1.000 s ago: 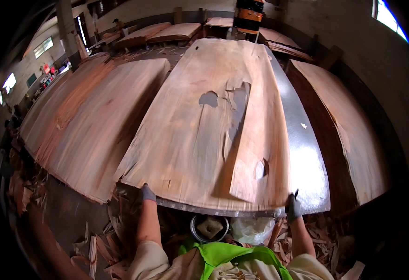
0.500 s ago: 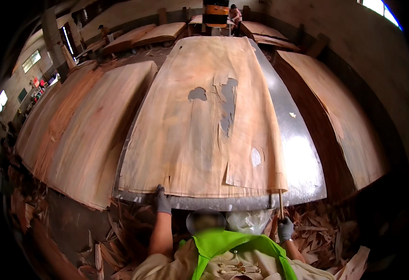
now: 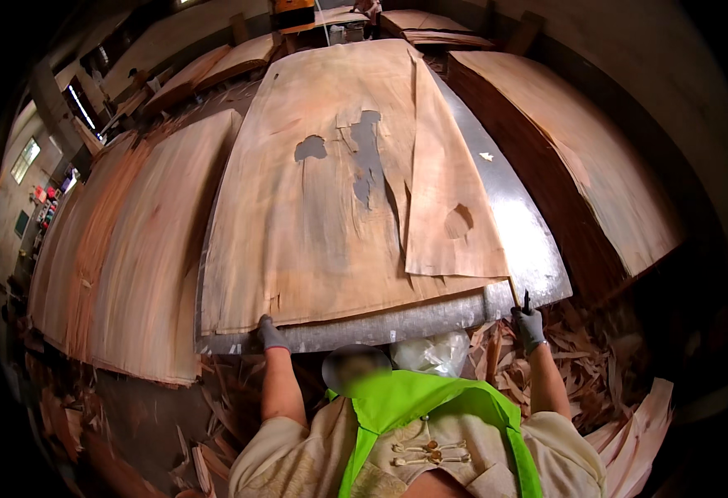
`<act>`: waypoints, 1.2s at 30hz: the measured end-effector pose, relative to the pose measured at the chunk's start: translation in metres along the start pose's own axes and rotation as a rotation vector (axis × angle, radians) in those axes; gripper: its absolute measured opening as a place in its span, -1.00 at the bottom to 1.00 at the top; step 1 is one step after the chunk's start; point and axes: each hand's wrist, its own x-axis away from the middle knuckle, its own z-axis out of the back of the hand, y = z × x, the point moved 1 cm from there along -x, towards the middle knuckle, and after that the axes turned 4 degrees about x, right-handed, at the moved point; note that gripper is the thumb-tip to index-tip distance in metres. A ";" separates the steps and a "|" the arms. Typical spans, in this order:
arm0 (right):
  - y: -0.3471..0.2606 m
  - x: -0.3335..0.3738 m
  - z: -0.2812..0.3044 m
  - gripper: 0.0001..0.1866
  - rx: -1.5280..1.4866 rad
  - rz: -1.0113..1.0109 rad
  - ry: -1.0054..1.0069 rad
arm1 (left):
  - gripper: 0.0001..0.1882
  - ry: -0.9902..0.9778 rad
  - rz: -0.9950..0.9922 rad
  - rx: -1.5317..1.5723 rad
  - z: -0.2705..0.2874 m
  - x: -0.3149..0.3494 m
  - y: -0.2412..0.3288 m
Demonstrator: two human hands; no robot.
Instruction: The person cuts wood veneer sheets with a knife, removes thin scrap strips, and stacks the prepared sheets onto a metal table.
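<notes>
A large thin wood veneer sheet (image 3: 298,249) with ragged holes lies on a grey metal-topped table (image 3: 343,336) in front of me. Its right side carries an overlapping strip of veneer (image 3: 451,195) with one roundish hole. My left hand (image 3: 272,334), in a grey glove, rests on the sheet's near left edge with its fingers laid against it. Beyond the table's near right edge, my gloved right hand (image 3: 529,326) grips a thin wooden stick (image 3: 513,290). The stick's far end meets the strip's near right corner, and its tip is hidden there.
Veneer stacks stand to the left (image 3: 152,249) and right (image 3: 580,149), with more at the back. Torn veneer scraps (image 3: 580,373) litter the floor around me. A clear plastic bag (image 3: 430,353) hangs at the table's front. Another person (image 3: 369,8) is at the far end.
My right hand and the stick have moved forward and right relative to the table. The strip's near edge has shifted away from me, and its hole now shows veneer beneath. The view has turned.
</notes>
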 end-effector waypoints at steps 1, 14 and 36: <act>-0.001 -0.003 0.001 -0.87 -0.005 0.003 -0.021 | -0.65 -0.010 -0.029 -0.006 0.012 -0.012 0.006; 0.012 0.060 0.160 -0.77 0.819 0.234 0.357 | -0.43 -0.125 -0.053 -0.152 0.015 -0.037 -0.004; 0.010 0.069 -0.039 -0.67 0.970 0.400 0.368 | -0.64 -0.214 0.243 0.213 0.038 -0.027 0.004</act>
